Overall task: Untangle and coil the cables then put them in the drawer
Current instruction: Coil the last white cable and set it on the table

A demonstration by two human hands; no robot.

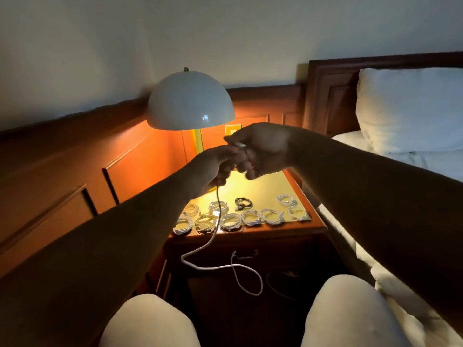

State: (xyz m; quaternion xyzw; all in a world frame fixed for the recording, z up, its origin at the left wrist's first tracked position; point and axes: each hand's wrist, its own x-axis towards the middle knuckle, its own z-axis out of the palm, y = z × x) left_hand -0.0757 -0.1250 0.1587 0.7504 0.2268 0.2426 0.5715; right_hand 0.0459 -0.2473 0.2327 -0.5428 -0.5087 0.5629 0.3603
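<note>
Dim bedroom corner, wood-panelled wall (75, 171), lit only by a dome-shaded lamp (190, 101) standing at the back of a wooden nightstand (300, 196). Bed with white pillow (411, 108) lay to the right. Both hands were raised together above the nightstand, just below the lamp shade. Left hand (213, 169) had fingers curled round a loose white cable (215, 246), which hung from the fist, dropped past the nightstand's front edge and looped in front of the dark drawer front (250, 251). Right hand (260, 149) pinched the cable's white plug end (241, 145) between thumb and forefinger, remaining fingers loosely curled below. On the nightstand top sat two rows of coiled white cables (230, 221), each apart from its neighbour, plus one coiled black cable (243, 202) in the back row. Knees in pale trousers (150, 321) showed at the bottom.
</note>
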